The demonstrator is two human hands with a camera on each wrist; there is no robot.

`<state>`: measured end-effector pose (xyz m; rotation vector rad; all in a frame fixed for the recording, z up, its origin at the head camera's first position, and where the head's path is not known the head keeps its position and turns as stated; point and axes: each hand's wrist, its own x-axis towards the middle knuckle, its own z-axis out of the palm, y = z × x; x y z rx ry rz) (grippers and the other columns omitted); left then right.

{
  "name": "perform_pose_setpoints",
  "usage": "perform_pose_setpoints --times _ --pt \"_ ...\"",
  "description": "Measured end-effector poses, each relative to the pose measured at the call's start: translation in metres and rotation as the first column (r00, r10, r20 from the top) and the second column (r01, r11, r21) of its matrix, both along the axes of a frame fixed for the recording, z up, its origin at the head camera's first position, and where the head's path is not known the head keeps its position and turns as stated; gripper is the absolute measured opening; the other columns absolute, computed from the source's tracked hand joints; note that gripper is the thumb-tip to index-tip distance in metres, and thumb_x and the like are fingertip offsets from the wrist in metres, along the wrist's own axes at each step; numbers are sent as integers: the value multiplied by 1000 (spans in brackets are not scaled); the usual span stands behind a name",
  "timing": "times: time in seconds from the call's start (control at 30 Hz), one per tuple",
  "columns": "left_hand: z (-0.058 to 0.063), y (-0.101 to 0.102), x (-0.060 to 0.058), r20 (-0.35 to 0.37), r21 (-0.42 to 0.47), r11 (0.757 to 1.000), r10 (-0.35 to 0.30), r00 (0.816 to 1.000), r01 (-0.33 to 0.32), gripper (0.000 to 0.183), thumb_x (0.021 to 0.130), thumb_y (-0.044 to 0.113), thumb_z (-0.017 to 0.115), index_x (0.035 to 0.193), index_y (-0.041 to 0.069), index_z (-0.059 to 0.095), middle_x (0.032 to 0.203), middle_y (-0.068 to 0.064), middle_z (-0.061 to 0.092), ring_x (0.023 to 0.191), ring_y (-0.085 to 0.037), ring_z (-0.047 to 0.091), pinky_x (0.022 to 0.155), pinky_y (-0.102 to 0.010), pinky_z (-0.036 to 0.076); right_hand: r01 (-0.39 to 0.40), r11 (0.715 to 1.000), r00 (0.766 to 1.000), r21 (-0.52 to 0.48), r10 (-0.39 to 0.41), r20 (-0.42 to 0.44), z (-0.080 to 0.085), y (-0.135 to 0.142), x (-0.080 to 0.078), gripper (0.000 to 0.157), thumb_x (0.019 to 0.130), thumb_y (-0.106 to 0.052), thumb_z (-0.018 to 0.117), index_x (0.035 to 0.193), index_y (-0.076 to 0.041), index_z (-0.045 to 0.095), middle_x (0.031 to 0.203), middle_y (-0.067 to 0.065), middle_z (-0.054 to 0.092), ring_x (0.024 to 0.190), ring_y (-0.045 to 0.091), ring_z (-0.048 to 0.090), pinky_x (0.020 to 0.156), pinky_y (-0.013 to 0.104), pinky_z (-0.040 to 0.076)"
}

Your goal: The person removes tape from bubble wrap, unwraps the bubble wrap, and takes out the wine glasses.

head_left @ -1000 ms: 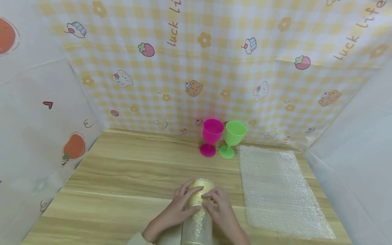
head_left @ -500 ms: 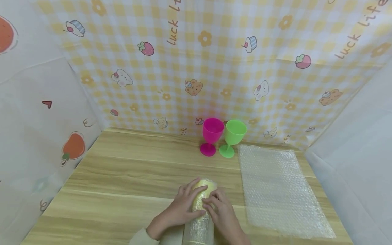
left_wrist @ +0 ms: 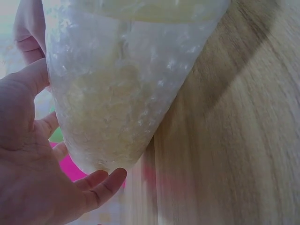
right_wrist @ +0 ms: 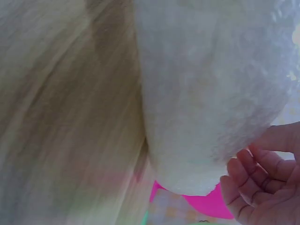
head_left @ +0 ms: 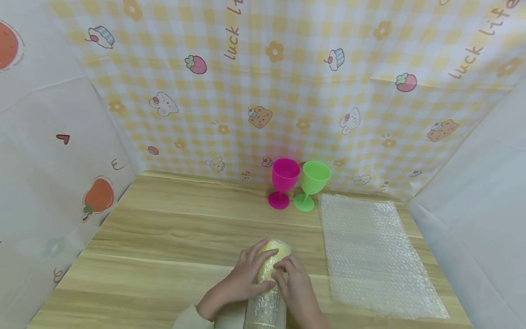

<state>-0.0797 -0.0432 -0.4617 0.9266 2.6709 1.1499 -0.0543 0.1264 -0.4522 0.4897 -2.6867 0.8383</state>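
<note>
A roll of clear bubble wrap (head_left: 266,304) with something yellow inside lies lengthwise near the front edge; the wrapped item's kind is hidden. My left hand (head_left: 245,279) holds the roll, its fingers spread over the top and far end. In the left wrist view, that hand (left_wrist: 37,154) curves along the wrap (left_wrist: 112,89). My right hand (head_left: 297,284) is on the opposite side, thumb and forefinger pinching at the wrap's surface. The right wrist view shows this hand (right_wrist: 265,185) with bent fingers touching the wrap (right_wrist: 201,98). Any tape is too small to tell.
A pink goblet (head_left: 285,178) and a green goblet (head_left: 314,179) stand upright at the back of the wooden table (head_left: 172,228). A flat sheet of bubble wrap (head_left: 374,260) lies at the right. A checked cloth (head_left: 263,87) hangs behind.
The roll and my left hand have shifted slightly to the right. My right hand's fingers have moved a little along the wrap. The goblets and flat sheet stay put.
</note>
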Motion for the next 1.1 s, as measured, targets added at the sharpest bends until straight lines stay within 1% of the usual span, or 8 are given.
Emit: perform_pose_setpoints --times 0.2,0.33,0.47,0.57,0.67,0.77,0.9,1.1 --pt "1 -2 0 19 26 1000 -12 1000 12 66 83 34 61 140 18 31 152 -9 9 120 -36 30 87 -56 41 -22 999 999 26 21 24 7 -2 -2 11 74 -10 70 82 -11 63 85 -10 53 81 6 50 73 19 50" --pt "1 -4 0 10 13 1000 -15 1000 15 66 84 36 60 140 19 30 152 -7 8 121 -37 32 87 -56 41 -60 997 996 44 57 63 10 -1 -4 10 76 -12 69 83 -13 61 85 -12 51 82 5 49 74 21 48" --pt "1 -5 0 2 -7 1000 -8 1000 8 65 84 37 60 140 20 30 152 -7 9 120 -36 34 87 -55 42 -105 993 993 61 102 53 10 1 -7 7 80 -14 66 83 -14 59 84 -11 49 78 2 46 71 20 44" --pt "2 -6 0 12 -7 1000 -8 1000 8 65 85 39 59 140 21 30 152 -9 10 119 -35 35 87 -55 42 -141 990 987 20 139 81 8 3 -9 4 84 -15 60 83 -13 57 85 -11 47 79 2 45 70 18 44" --pt "2 -6 -1 35 9 1000 -16 999 16 65 85 41 58 140 21 30 152 -9 10 119 -33 34 86 -55 42 -166 982 972 -90 179 151 5 6 -11 6 87 -16 56 83 -13 55 86 -10 47 81 4 45 71 17 46" --pt "2 -7 -2 62 29 999 -21 998 20 65 86 44 56 140 20 30 152 -10 9 121 -34 32 87 -59 40 -160 957 949 -240 217 230 2 11 -13 5 89 -17 53 85 -15 53 86 -10 48 82 4 47 72 17 47" --pt "3 -9 -2 79 39 999 -14 997 11 62 87 44 53 140 20 30 151 -13 11 125 -39 30 89 -64 37 -139 905 916 -403 273 296 -4 21 -13 6 91 -19 51 89 -15 54 87 -6 54 83 5 51 76 20 47" --pt "5 -11 -3 82 35 999 17 997 -20 57 89 41 50 138 17 34 149 -16 14 126 -42 31 92 -63 37 -59 815 852 -576 342 396 -14 36 -10 13 92 -16 49 96 -5 53 97 10 55 93 8 54 86 18 46"
